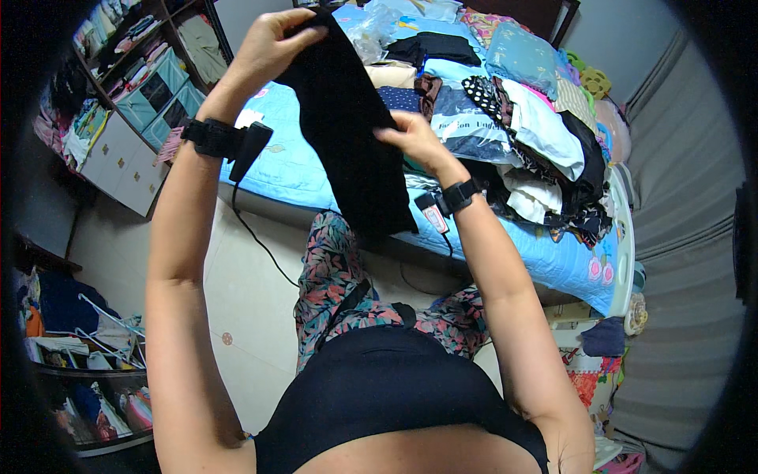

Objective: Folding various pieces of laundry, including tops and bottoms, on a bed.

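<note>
A long piece of black clothing (339, 134) hangs in the air above the near edge of the bed, its exact kind not plain. Its upper end is pinched between the thumb and fingers of my left hand (280, 39), raised at the upper left. Lower down, my right hand (414, 144) grips its right edge, with the thumb lying on the cloth. The lower end dangles free over my knee. Both wrists wear black straps with small devices and cables. Behind the cloth lies the bed (276, 162) with a light blue cover.
Piled clothes (545, 134) cover the bed's right side, beside a plastic-wrapped dark garment (470, 126). Folded black clothes (434, 49) and a clear plastic bag (371, 35) lie farther back. An open wardrobe (118, 87) stands at left, a rack with hangers (103, 336) below it. Grey curtain (679, 237) at right.
</note>
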